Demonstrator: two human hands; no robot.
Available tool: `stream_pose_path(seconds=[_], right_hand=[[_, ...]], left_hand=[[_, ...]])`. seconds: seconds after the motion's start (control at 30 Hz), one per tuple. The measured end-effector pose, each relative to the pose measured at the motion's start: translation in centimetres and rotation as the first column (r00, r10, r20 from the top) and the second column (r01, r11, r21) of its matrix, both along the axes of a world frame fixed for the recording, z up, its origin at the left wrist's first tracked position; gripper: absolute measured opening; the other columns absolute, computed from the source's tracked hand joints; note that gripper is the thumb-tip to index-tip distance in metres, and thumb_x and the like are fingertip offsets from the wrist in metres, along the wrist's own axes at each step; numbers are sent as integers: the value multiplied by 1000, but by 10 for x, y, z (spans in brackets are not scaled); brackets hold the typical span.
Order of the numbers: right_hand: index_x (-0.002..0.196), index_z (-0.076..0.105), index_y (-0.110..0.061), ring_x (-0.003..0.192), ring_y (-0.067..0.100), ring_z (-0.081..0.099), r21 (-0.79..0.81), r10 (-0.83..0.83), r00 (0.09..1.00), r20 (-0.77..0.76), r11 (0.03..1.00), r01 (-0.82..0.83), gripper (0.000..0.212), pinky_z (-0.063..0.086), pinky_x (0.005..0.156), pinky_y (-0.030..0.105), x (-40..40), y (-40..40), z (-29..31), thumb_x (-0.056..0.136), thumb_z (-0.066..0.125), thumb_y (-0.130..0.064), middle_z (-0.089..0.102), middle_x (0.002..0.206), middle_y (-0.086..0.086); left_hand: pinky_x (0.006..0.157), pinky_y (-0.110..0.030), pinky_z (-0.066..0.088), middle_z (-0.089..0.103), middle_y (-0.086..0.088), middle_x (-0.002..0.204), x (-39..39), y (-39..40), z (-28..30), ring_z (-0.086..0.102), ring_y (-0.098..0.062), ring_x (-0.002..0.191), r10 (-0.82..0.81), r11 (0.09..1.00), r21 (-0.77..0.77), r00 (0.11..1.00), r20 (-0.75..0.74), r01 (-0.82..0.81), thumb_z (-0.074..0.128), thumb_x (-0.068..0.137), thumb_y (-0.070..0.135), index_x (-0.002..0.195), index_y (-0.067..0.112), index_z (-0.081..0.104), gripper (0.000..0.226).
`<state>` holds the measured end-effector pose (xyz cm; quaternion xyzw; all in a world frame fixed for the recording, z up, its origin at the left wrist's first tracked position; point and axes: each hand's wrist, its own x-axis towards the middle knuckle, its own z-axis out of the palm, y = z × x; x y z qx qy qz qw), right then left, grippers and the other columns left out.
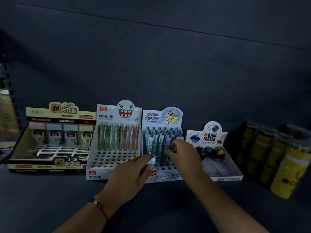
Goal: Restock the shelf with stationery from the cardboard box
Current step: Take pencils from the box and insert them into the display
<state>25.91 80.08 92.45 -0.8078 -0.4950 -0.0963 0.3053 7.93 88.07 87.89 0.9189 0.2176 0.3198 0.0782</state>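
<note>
1. Both hands reach in over a dark shelf towards a blue Crayon Shinchan display box that stands upright in the middle of a row of boxes
2. The left hand has its fingers curled round a small bunch of pale pens, whose tips stick out past the fingers at the lower left part of the Shinchan box; a red string bracelet sits on that wrist
3. The right hand is over the middle of the same box with thumb and fingers bent together at the pens standing there; it seems to pinch one, but the blur hides whether it truly holds it
4. The Shinchan box holds rows of blue and teal pens in its upper part, with bare round holes showing in its lower part
5. Just beside it on the left stands a white LANTU box with a toothy monster face, holding one row of green and pink pens above many unfilled holes
6. Further left is a cream and black lead-refill box with four pastel cases at the back
7. To the right of the Shinchan box sits a Gyro Eraser box holding three dark round erasers, and beyond it lie yellow tubes
8. The cardboard box is not in view
</note>
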Motion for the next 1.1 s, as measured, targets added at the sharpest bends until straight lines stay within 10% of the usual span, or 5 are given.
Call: stream_pose_path(seconds=[0.13, 0.33, 0.47, 0.67, 1.1], right_hand=[[125, 48, -30, 87, 7, 59, 148, 47, 980, -194, 989, -18, 39, 48, 71, 28, -21, -22, -9, 92, 60, -48, 59, 99, -15], [110, 59, -55, 84, 0, 65, 324, 414, 703, -578, 907, -268, 22, 53, 70, 20, -53, -36, -18, 96, 59, -38, 64, 96, -16], [99, 72, -33, 68, 8, 66, 449, 471, 540, -698, 875, -182, 19, 50, 55, 24, -58, -33, -18, 96, 61, -18, 73, 84, -1], [96, 68, -1, 71, 8, 64, 461, 471, 482, -739, 875, -148, 13, 50, 59, 23, -55, -28, -31, 92, 65, -12, 68, 72, -4], [78, 57, -13, 69, 15, 68, 620, 601, 159, -783, 734, 278, 14, 50, 48, 22, -27, -33, -33, 88, 66, -15, 67, 73, 2]], left_hand=[[69, -25, 51, 69, 8, 112, -1, -1, 1, 65, -8, 84, -8, 1000, 1, 997, 76, 8, 14, 94, 66, 140, 30, 47, 67], [50, -22, 40, 56, 15, 69, 0, -5, 3, 57, -7, 62, -109, 985, -117, 982, 154, 128, 25, 99, 56, 122, 40, 44, 34], [55, -40, 47, 61, 7, 70, 0, -4, 1, 58, -11, 59, -111, 970, -191, 973, 202, 150, 26, 99, 57, 105, 42, 42, 22], [57, -37, 47, 62, 2, 70, 1, -5, 3, 60, -14, 61, -110, 950, -257, 962, 250, 176, 32, 97, 53, 103, 41, 44, 19], [49, -18, 36, 49, 9, 60, -1, -1, 6, 54, -3, 59, 25, 980, -195, 947, 321, 41, 38, 97, 50, 110, 38, 50, 21]])
